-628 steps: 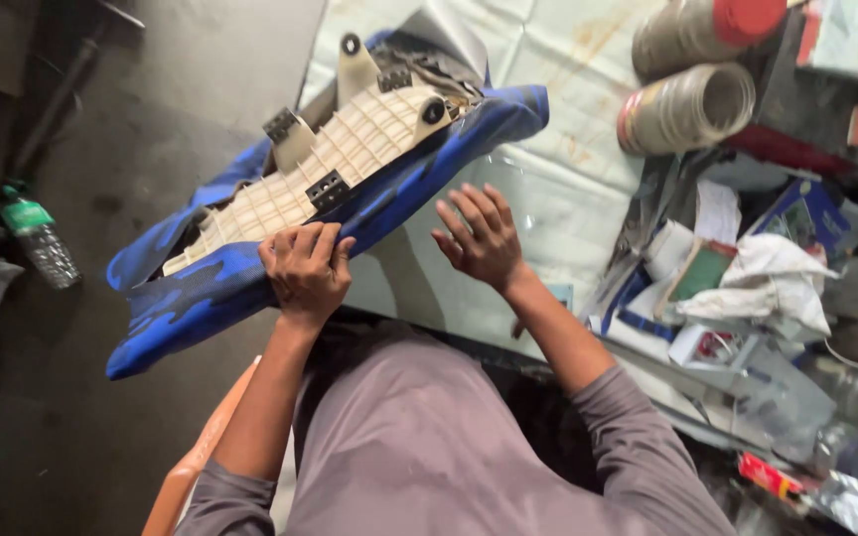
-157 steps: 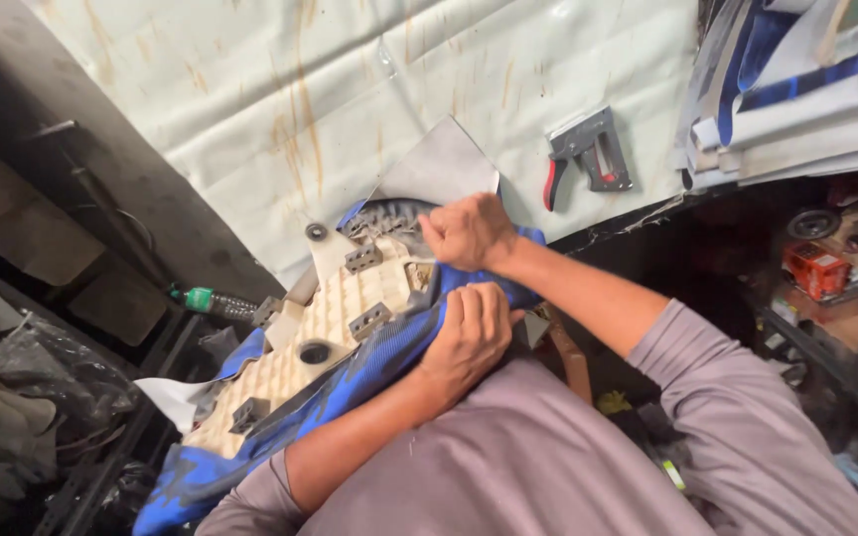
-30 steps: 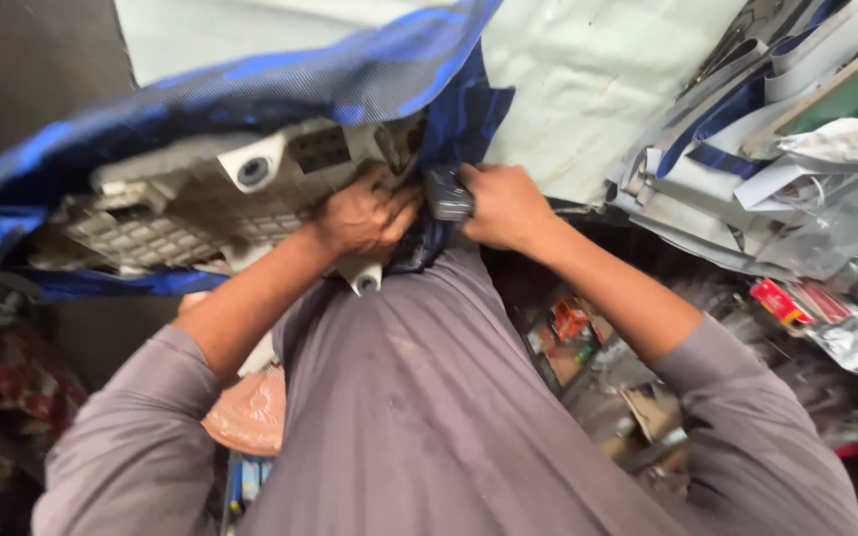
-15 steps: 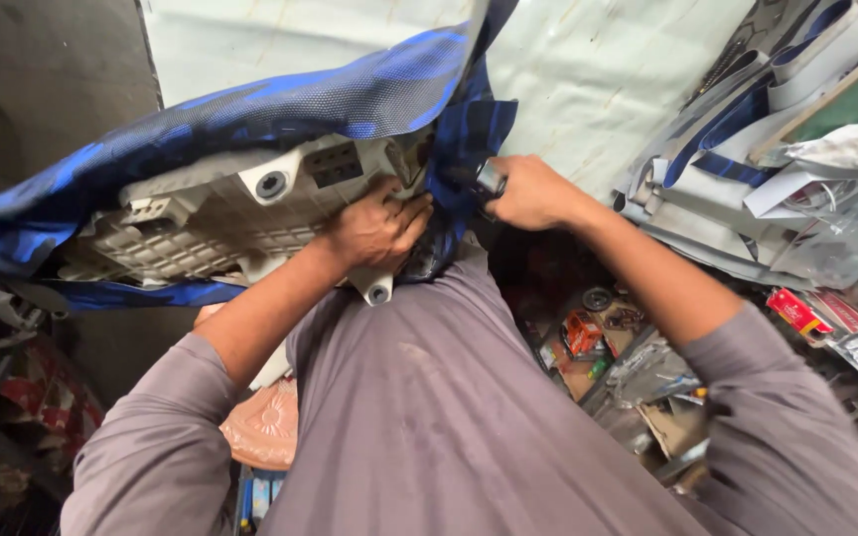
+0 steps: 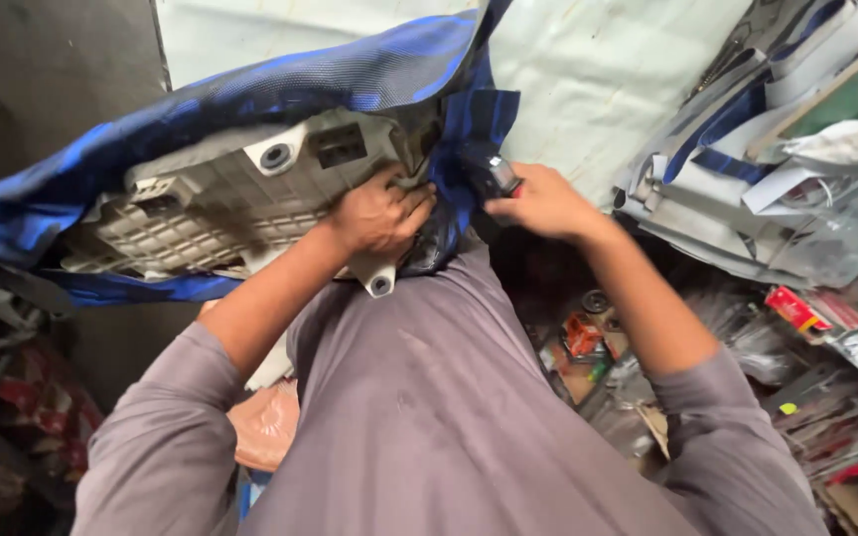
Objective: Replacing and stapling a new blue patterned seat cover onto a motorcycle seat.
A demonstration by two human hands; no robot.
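seat base point(image 5: 211, 213) inside cover point(image 5: 280, 94), clutter point(image 5: 796, 189) right

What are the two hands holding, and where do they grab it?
The left hand presses the ribbed grey plastic seat base at its near edge. The right hand grips a small dark tool by its body.
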